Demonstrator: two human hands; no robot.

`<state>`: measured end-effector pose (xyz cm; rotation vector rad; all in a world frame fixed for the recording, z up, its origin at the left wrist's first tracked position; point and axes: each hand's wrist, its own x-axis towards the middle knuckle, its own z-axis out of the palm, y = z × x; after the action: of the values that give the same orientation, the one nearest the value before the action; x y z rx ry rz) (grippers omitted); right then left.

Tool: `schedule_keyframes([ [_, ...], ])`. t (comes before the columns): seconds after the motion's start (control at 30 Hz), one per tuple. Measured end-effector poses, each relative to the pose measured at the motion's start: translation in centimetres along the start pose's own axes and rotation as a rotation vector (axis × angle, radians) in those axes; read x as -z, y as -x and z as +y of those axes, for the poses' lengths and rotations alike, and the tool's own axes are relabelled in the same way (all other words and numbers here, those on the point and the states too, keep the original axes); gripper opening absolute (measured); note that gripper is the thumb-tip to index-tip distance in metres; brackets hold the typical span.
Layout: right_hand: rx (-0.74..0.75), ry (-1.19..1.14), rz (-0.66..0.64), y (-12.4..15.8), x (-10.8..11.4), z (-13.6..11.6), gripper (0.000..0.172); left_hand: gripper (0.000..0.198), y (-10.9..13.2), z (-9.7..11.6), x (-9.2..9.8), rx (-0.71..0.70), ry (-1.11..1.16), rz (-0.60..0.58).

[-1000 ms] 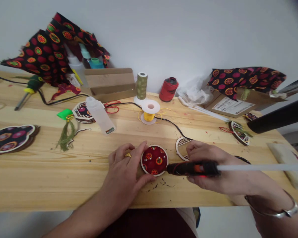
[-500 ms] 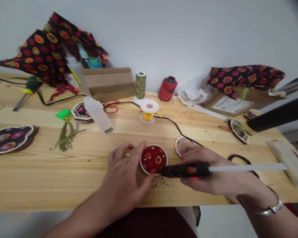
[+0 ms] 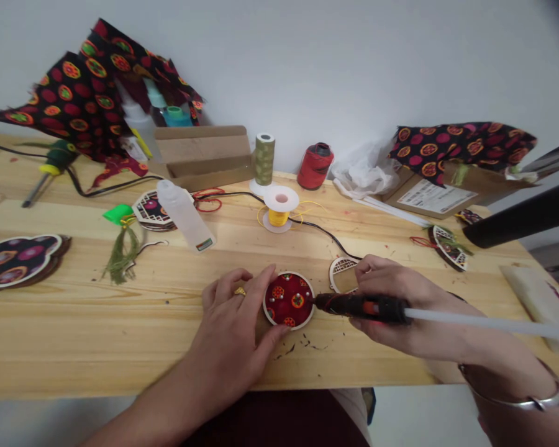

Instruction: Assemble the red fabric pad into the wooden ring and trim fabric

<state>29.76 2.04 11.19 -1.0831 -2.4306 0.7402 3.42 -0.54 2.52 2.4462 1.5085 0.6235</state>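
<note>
A round red patterned fabric disc with a pale rim (image 3: 289,300) lies on the wooden table (image 3: 121,329), held at its left edge by the fingers of my left hand (image 3: 230,316), which wears a gold ring. My right hand (image 3: 400,304) grips a black and orange hot glue gun (image 3: 361,305) with a white glue stick (image 3: 489,324) in its rear. The gun's nozzle touches the disc's right rim. A pale wooden lattice piece (image 3: 342,273) lies just under my right fingers, partly hidden by them.
Along the back of the table stand a plastic squeeze bottle (image 3: 184,215), thread spools (image 3: 264,159), a cardboard holder (image 3: 202,152) and patterned fabric (image 3: 461,144). A black cord (image 3: 326,231) crosses the wood. A finished ornament (image 3: 18,261) lies at the left, and a black tube (image 3: 522,214) juts in at the right.
The glue gun has swung back up and to the right, its nozzle moving from the disc's lower edge to its right rim. My left hand and the disc have barely moved.
</note>
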Motion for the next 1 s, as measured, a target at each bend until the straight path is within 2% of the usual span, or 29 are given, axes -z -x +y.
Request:
schedule_keyframes([
  [0.27,0.091,0.003,0.024,0.2,-0.4,-0.4,0.021,0.072,0.0,-0.1,-0.2,0.006,-0.033,0.007],
  [0.5,0.088,0.093,0.019,-0.1,0.1,-0.5,0.022,0.077,-0.1,-0.3,-0.3,-0.001,-0.035,0.005],
  [0.73,0.010,0.000,-0.055,0.1,-0.7,-1.1,0.022,0.083,-0.2,-0.4,-0.5,-0.013,-0.045,0.028],
  [0.9,0.012,-0.130,0.000,-0.4,-1.8,-0.7,0.024,0.086,-0.2,-0.5,-0.7,-0.005,-0.054,0.033],
  [1.0,-0.008,-0.174,-0.025,-0.4,-2.3,-0.4,0.023,0.085,-0.2,-0.5,-0.7,-0.011,-0.058,0.037],
])
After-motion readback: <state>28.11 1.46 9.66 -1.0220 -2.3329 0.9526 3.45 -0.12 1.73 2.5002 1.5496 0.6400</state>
